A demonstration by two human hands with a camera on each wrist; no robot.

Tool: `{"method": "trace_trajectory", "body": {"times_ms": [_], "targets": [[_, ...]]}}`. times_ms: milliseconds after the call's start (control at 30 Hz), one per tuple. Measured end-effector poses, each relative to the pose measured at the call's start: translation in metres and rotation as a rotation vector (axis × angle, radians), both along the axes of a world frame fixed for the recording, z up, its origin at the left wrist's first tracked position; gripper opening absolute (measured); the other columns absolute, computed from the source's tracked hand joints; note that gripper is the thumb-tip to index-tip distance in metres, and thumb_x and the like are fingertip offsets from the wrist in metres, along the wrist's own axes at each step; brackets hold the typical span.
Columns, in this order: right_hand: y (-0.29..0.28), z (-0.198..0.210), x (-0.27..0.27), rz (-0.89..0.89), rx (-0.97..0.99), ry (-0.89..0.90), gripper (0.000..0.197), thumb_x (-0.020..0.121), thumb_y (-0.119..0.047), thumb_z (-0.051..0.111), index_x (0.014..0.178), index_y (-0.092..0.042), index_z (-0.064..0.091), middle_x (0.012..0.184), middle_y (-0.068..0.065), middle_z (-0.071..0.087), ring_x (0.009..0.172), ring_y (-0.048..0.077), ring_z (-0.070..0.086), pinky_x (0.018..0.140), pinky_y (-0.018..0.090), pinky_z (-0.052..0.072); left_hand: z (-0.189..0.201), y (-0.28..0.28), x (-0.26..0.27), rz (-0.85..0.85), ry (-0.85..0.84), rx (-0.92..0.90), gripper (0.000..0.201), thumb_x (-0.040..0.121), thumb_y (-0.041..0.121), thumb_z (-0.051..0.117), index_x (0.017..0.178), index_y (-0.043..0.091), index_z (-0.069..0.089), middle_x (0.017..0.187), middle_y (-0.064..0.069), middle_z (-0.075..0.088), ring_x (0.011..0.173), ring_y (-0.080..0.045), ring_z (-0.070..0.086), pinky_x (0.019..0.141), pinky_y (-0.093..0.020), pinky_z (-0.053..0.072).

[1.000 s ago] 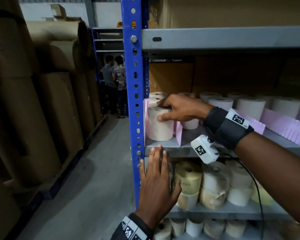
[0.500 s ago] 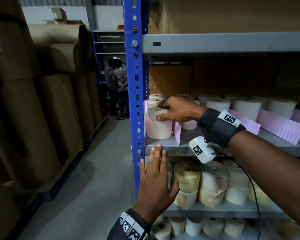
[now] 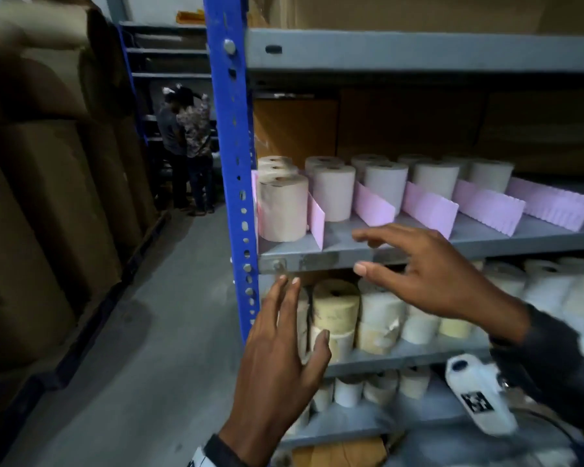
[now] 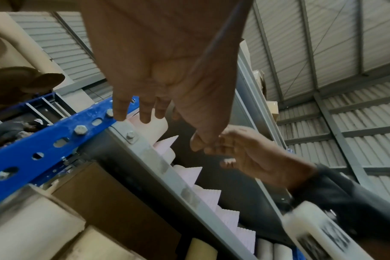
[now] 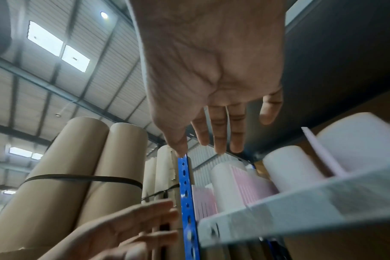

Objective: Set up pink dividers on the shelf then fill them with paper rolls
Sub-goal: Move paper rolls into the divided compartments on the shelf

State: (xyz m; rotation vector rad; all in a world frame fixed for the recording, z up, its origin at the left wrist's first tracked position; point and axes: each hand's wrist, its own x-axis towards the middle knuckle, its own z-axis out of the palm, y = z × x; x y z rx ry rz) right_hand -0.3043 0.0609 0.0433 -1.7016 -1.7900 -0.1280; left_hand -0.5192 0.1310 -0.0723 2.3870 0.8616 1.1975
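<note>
Several pink dividers (image 3: 372,207) stand in a row on the grey middle shelf (image 3: 344,256), with white paper rolls (image 3: 332,192) between them. The leftmost slot holds a stack of rolls, and the front roll (image 3: 283,207) stands free against the blue post. My right hand (image 3: 418,274) hovers in front of the shelf edge, fingers spread, holding nothing. My left hand (image 3: 280,352) is raised below the shelf edge by the post, fingers straight and empty. The wrist views show both palms bare, the left hand (image 4: 158,88) and the right hand (image 5: 211,84).
A blue upright post (image 3: 231,163) bounds the shelf on the left. The lower shelves hold more white and yellowish rolls (image 3: 336,308). Large brown cardboard tubes (image 3: 48,197) line the aisle's left side. Two people (image 3: 186,143) stand at the far end of the aisle.
My right hand has let go of the front roll in the leftmost slot and pulled back and down to the shelf edge. The left hand stays by the post.
</note>
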Motion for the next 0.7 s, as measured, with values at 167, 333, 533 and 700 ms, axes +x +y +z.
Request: {"method": "trace_trajectory", "body": {"times_ms": [167,333,533,700], "targets": [[-0.069,-0.063,0.014,-0.157,-0.023,0.148,0.045,0.082,-0.049,0.069,0.122,-0.028,0.068,0.115,-0.021,0.068,0.102,-0.004,0.063,0.076,0.012,0.048,-0.021,-0.032,0.032,-0.144,-0.142,-0.122,0.057,0.094,0.035,0.062,0.145,0.013,0.051,0.143,-0.002,0.054,0.133,-0.019,0.053,0.108,-0.035,0.045],[-0.145,-0.106,0.057,-0.402,-0.060,0.226,0.050,0.079,-0.054,0.064,0.120,-0.025,0.069,0.112,-0.014,0.069,0.100,0.000,0.064,0.083,0.016,0.049,-0.038,-0.076,0.095,-0.356,-0.055,-0.227,0.055,0.094,0.043,0.057,0.146,0.023,0.050,0.142,0.006,0.055,0.127,-0.014,0.055,0.100,-0.033,0.050],[-0.243,-0.130,0.127,-0.610,-0.072,0.238,0.035,0.087,-0.030,0.075,0.120,-0.022,0.068,0.108,-0.033,0.060,0.097,-0.017,0.058,0.078,0.001,0.041,-0.044,-0.137,0.178,-0.535,0.034,-0.187,0.049,0.093,0.050,0.057,0.131,0.020,0.064,0.131,0.006,0.065,0.120,-0.016,0.062,0.095,-0.031,0.053],[-0.312,-0.133,0.199,-0.744,-0.091,0.223,0.043,0.087,-0.045,0.068,0.124,-0.023,0.066,0.107,-0.021,0.067,0.094,-0.014,0.059,0.071,0.001,0.040,-0.035,-0.186,0.263,-0.641,0.065,-0.121,0.044,0.093,0.051,0.052,0.126,0.025,0.067,0.127,0.011,0.065,0.114,-0.011,0.062,0.091,-0.025,0.051]]}}
